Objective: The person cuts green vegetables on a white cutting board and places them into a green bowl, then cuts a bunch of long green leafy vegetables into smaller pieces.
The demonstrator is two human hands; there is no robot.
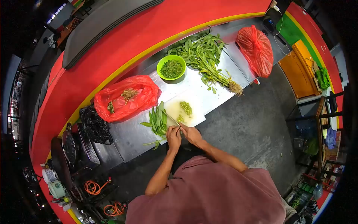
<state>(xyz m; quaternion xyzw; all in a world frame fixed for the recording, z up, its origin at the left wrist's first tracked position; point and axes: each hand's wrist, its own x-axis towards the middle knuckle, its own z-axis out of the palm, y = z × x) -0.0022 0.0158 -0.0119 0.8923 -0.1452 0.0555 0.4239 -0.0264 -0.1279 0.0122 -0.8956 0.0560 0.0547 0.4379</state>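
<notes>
My right hand (191, 135) is closed round a knife (170, 117), whose blade points away from me and to the left across the cutting board (198, 112). Close beside it, my left hand (173, 136) has its fingers pinched together near the knife; what they hold is too small to make out. On the board lie a pile of chopped green stems (185, 108) and a smaller heap of cut pieces (180, 118). Long leafy greens (158, 121) rest at the board's left side, nearest my left hand.
Behind the board stands a green bowl (171, 69) of chopped greens. A bundle of rooted leafy stalks (209, 61) lies on the metal counter (132, 138). An open red bag (126, 99) holds scraps; a tied red bag (255, 51) sits right. A black bag (95, 124) lies left.
</notes>
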